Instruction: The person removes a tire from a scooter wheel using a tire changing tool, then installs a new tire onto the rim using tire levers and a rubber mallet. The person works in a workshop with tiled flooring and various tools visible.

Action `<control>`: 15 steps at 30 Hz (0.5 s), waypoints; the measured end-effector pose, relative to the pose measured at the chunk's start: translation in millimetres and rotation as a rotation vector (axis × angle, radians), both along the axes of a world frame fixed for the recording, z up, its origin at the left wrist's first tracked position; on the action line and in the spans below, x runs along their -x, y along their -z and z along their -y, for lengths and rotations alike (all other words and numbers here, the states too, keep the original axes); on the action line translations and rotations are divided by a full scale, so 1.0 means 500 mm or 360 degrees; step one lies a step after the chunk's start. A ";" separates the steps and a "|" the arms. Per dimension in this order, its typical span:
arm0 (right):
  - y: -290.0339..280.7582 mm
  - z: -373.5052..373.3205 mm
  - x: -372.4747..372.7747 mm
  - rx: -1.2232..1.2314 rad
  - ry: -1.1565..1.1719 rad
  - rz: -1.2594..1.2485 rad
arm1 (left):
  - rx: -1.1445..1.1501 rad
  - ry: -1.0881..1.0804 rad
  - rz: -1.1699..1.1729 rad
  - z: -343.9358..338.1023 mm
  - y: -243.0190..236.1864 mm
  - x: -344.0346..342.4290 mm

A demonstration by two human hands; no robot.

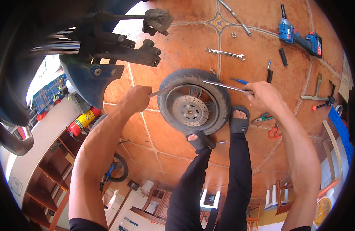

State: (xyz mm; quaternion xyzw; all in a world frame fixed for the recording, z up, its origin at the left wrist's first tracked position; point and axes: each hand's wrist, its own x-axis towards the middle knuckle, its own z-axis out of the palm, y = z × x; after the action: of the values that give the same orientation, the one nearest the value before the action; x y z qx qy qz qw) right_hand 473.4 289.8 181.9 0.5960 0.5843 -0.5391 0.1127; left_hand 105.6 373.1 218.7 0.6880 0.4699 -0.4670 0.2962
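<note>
I have the left hand [136, 97] closed around a metal bar [159, 92] reaching over the tyre [162, 106], the right hand [263, 96] clasping a second bar [224, 86] angled toward it.

Single head cam: L one of a side-by-side pair, wide fisheye, worn up top, facing steeply down at the floor [173, 156]. Wheel [173, 82] approx. mid-view, med. dist. L forearm [94, 158] enters at 7 o'clock, R forearm [300, 154] betw. 4 and 5, both v. close to lens. Legs [239, 165] come in at 6. Bike front [83, 82] looms nr lens at 10 o'clock; drill [298, 40] at 2 lies farther off.
</note>
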 end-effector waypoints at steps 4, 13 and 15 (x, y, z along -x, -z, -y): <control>-0.050 -0.013 0.015 -0.0164 0.0005 -0.0038 | -0.0059 0.0314 -0.0111 0.001 0.000 -0.041; -0.050 -0.046 0.032 -0.0250 -0.0206 -0.0083 | 0.0073 0.0890 -0.0385 -0.083 0.075 -0.245; -0.048 -0.054 0.036 -0.0197 -0.0234 -0.0077 | 0.0168 0.1048 -0.0492 -0.082 0.106 -0.263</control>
State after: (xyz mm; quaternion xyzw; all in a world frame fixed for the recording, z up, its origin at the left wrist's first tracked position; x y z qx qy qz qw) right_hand 455.5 316.7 205.8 0.5443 0.6611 -0.5065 0.1008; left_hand 237.1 414.0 165.5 0.7075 0.2378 -0.6593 0.0906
